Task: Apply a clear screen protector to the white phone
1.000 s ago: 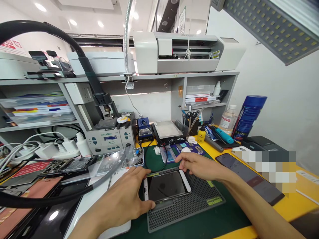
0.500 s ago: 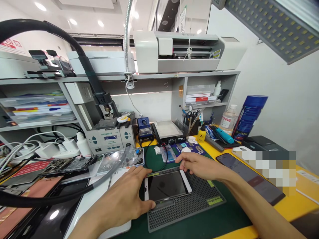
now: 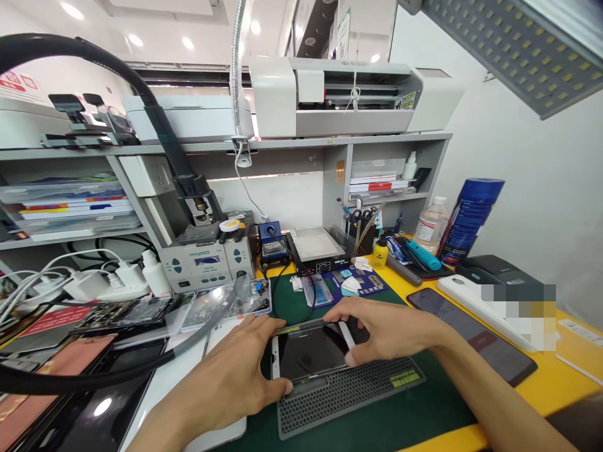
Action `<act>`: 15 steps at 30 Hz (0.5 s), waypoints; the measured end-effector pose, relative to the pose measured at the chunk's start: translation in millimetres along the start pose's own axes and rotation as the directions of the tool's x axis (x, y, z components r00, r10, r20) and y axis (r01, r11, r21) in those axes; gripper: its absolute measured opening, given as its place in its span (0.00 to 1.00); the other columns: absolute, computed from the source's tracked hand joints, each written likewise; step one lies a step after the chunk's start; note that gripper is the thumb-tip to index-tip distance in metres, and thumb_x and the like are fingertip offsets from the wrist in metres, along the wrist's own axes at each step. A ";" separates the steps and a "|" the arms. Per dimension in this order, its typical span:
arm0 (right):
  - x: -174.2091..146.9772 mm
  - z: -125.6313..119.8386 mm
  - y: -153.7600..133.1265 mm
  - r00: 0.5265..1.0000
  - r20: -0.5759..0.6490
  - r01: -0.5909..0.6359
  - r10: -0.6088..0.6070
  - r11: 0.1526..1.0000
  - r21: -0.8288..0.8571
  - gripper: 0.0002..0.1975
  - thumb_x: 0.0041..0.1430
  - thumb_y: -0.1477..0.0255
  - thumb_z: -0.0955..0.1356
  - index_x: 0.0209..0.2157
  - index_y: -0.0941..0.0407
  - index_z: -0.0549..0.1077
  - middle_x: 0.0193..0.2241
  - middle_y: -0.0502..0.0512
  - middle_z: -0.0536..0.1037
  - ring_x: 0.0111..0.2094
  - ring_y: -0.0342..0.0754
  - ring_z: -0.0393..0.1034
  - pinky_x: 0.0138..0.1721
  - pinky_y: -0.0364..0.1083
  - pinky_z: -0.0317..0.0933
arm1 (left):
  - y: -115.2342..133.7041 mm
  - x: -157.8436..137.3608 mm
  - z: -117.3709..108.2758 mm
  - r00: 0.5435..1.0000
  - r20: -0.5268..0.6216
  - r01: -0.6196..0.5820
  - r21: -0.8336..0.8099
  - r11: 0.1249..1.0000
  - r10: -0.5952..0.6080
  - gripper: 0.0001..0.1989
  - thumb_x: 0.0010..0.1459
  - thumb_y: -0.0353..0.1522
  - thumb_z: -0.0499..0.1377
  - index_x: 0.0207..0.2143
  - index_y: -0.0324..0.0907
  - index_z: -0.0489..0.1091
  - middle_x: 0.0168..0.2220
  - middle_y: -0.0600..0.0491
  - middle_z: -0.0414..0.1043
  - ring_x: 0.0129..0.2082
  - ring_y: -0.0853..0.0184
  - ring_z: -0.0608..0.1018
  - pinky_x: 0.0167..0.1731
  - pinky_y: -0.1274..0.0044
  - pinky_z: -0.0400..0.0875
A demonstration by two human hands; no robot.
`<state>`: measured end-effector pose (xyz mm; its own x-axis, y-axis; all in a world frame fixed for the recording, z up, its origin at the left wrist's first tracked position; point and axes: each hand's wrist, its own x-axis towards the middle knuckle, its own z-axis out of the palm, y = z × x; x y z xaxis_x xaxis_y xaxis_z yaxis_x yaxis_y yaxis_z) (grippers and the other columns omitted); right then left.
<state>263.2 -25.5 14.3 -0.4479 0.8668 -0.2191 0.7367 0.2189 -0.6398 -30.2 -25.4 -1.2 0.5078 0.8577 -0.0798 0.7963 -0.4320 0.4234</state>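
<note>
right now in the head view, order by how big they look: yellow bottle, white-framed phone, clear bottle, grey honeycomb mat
1. grey honeycomb mat, though partly covered
2. white-framed phone
3. clear bottle
4. yellow bottle

The scene is bright, with ceiling lamps [image 3: 135,40] glowing far above the fingers [image 3: 268,326], glare on the black panel [image 3: 89,420] left of them, pixelation [image 3: 531,314] to their right.

A bare white wall [image 3: 541,201] rises on the right, an LED panel lamp [image 3: 513,50] slanting across its upper corner. A grey shelf unit [image 3: 333,204] spans the back – open compartments under a long top board – behind a yellow tabletop [image 3: 546,392]. Round ceiling lights [image 3: 71,10] glow at upper left.
</note>
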 end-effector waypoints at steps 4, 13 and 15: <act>-3.3 1.3 0.0 0.999 0.031 0.020 -0.017 0.995 -0.095 0.47 0.42 0.66 0.80 0.65 0.55 0.66 0.61 0.63 0.69 0.60 0.65 0.64 0.58 0.54 0.61 | -1.2 -0.4 0.1 1.000 -0.002 -0.003 0.000 1.000 0.003 0.37 0.52 0.46 0.66 0.64 0.48 0.66 0.61 0.49 0.70 0.63 0.49 0.68 0.60 0.63 0.66; -2.5 3.5 -4.7 0.999 0.035 -0.004 0.010 0.987 -0.158 0.47 0.46 0.70 0.77 0.68 0.58 0.62 0.64 0.65 0.66 0.65 0.66 0.58 0.62 0.55 0.56 | -1.3 -0.3 -0.5 1.000 0.009 -0.003 0.007 1.000 0.002 0.38 0.53 0.47 0.65 0.65 0.48 0.65 0.61 0.49 0.70 0.63 0.49 0.68 0.60 0.63 0.66; -3.5 2.7 -5.0 0.999 0.031 0.014 -0.009 0.984 -0.175 0.45 0.47 0.70 0.76 0.67 0.58 0.63 0.63 0.64 0.67 0.63 0.64 0.61 0.60 0.53 0.58 | -1.1 0.5 -0.6 1.000 0.010 0.001 0.007 1.000 -0.001 0.38 0.53 0.47 0.65 0.65 0.48 0.64 0.61 0.49 0.69 0.63 0.49 0.68 0.60 0.62 0.66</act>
<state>259.7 -30.9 16.2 -0.4698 0.8505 -0.2364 0.8077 0.3061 -0.5039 -31.0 -24.4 -1.2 0.5101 0.8554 -0.0899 0.7993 -0.4329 0.4168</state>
